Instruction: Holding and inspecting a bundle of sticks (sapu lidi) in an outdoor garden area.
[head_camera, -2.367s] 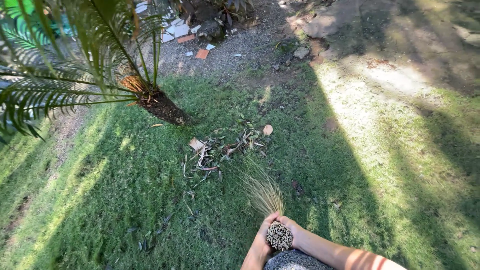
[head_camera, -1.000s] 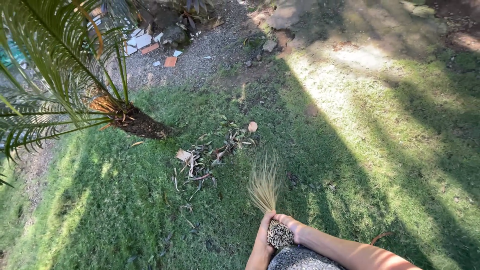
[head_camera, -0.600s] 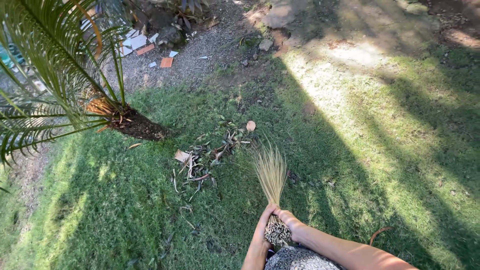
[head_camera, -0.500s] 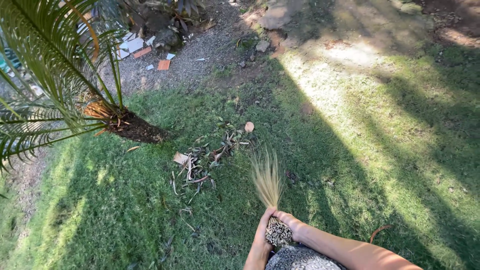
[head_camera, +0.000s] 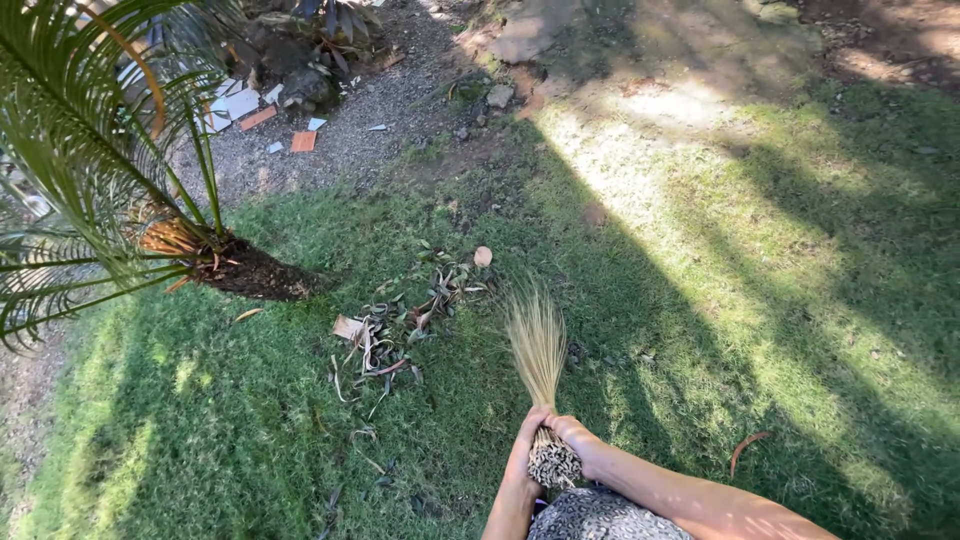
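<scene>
Grass (head_camera: 760, 330) is lying open rightward; both hands, left hand (head_camera: 527, 440) and right hand (head_camera: 575, 437), are clamping broom (head_camera: 540, 345); leaf litter (head_camera: 400, 320) and palm (head_camera: 90, 170) are crowding left.

Hard daylight; sun patches bleach the lawn (head_camera: 700, 190) toward its far and right edges, nearly blown out; a broad soft-edged shadow runs diagonally down the middle, covering my hands and the broom (head_camera: 540, 345); palm (head_camera: 90, 170) fronds catch glare at left; focus crisp throughout; slight wide-angle bending at the corners.
</scene>
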